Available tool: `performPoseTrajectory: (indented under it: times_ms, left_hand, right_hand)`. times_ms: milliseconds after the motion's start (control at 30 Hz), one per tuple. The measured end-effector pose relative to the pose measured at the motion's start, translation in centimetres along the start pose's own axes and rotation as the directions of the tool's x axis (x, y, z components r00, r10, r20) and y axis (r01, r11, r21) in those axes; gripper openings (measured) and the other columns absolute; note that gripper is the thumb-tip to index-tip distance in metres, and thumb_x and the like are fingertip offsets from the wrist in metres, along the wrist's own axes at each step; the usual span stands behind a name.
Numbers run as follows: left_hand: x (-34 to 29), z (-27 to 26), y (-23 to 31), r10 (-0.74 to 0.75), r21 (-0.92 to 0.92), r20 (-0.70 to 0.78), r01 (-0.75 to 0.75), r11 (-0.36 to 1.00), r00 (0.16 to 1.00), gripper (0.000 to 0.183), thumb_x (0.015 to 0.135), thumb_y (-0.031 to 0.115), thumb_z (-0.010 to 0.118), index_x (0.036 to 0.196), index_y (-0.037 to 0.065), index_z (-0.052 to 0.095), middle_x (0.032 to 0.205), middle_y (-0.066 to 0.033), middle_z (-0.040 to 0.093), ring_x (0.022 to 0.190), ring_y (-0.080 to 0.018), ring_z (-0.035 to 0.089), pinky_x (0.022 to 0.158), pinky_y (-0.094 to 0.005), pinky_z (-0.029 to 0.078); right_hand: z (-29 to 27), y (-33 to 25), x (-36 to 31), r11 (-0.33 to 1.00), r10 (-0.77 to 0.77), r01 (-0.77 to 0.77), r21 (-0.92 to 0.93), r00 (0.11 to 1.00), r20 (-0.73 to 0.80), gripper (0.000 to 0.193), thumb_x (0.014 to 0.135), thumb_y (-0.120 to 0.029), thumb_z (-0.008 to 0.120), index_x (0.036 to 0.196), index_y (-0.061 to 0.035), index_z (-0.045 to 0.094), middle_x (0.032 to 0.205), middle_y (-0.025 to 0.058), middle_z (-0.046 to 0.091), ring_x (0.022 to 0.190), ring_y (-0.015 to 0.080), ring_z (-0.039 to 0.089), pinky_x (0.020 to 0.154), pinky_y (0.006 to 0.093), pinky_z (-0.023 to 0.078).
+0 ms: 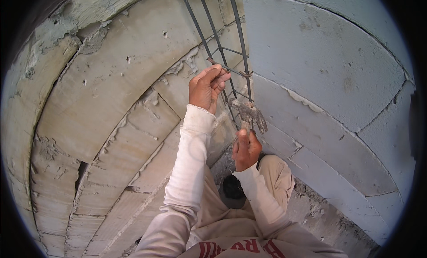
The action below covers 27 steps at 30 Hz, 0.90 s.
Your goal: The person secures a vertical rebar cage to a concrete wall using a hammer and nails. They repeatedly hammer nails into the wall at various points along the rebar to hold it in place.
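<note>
My left hand (207, 86) is raised in front of an upright cage of dark steel reinforcing bars (216, 37). Its thumb and index finger pinch together beside a thin rusty stirrup (233, 70) that crosses the bars. What lies between those fingertips, if anything, is too small to make out. Lower and to the right, my right hand (247, 150) is closed around the short visible part of a claw hammer's handle. The worn, mortar-crusted hammer head (249, 112) points up, in front of the lower bars and partly covering them.
A pale yellowish block wall (106, 98) with rough mortar joints rises on the left. A blue-grey block wall (320, 58) stands on the right, and the bars run up the corner between them. Rubble and dust lie on the ground (311, 209) by my legs.
</note>
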<state>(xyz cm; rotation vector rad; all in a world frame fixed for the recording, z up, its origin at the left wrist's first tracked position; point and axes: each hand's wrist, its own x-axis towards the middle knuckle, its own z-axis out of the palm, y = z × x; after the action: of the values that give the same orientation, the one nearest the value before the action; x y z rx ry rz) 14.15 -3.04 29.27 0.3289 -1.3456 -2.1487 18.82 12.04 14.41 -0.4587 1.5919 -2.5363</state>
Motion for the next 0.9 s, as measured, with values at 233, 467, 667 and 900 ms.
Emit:
performPoseTrajectory:
  times_ms: [233, 467, 667, 900]
  left_hand:
    - [3.5, 3.2, 2.5, 0.137, 0.343, -0.015, -0.124, 0.931, 0.99, 0.023, 0.098, 0.006, 0.069, 0.118, -0.005, 0.068, 0.104, -0.0073, 0.074, 0.092, -0.0163, 0.074, 0.072, -0.0205, 0.055]
    - [5.5, 2.8, 6.1, 0.235, 0.624, 0.248, -0.34, 0.703, 0.94, 0.033, 0.095, 0.005, 0.073, 0.123, -0.01, 0.07, 0.102, -0.0134, 0.076, 0.096, -0.0205, 0.075, 0.083, -0.0285, 0.059]
    - [5.0, 3.5, 9.1, 0.287, 0.836, 0.494, -0.539, 0.101, 0.821, 0.016, 0.093, 0.006, 0.076, 0.108, 0.004, 0.082, 0.093, -0.0067, 0.078, 0.074, -0.0157, 0.073, 0.07, -0.0289, 0.059]
    - [7.8, 2.9, 8.8, 0.099, 0.803, 0.574, -0.536, -0.26, 0.813, 0.019, 0.094, 0.016, 0.075, 0.112, 0.014, 0.082, 0.099, -0.009, 0.079, 0.08, -0.0243, 0.076, 0.073, -0.035, 0.06]
  right_hand:
    - [-0.1, -1.2, -0.1, 0.998, -0.051, 0.052, -0.018, 0.998, 0.04, 0.042, 0.11, -0.039, 0.055, 0.095, -0.0002, 0.062, 0.054, -0.0006, 0.047, 0.043, 0.0066, 0.041, 0.044, 0.0258, 0.033]
    - [-0.5, -2.3, 1.0, 0.997, -0.078, 0.077, 0.015, 0.995, 0.061, 0.035, 0.109, -0.035, 0.058, 0.098, -0.0018, 0.061, 0.057, -0.0036, 0.045, 0.046, 0.0055, 0.04, 0.047, 0.0243, 0.034]
    - [0.4, -5.9, 1.5, 0.993, -0.11, 0.113, -0.02, 0.99, 0.088, 0.035, 0.106, -0.03, 0.061, 0.122, 0.0009, 0.061, 0.069, 0.0023, 0.059, 0.062, 0.0112, 0.053, 0.06, 0.0304, 0.045]
    - [3.3, -6.3, 3.8, 0.951, -0.276, 0.274, -0.143, 0.961, 0.005, 0.037, 0.108, -0.031, 0.057, 0.126, 0.0003, 0.057, 0.072, 0.0179, 0.065, 0.065, 0.04, 0.066, 0.064, 0.0474, 0.05]
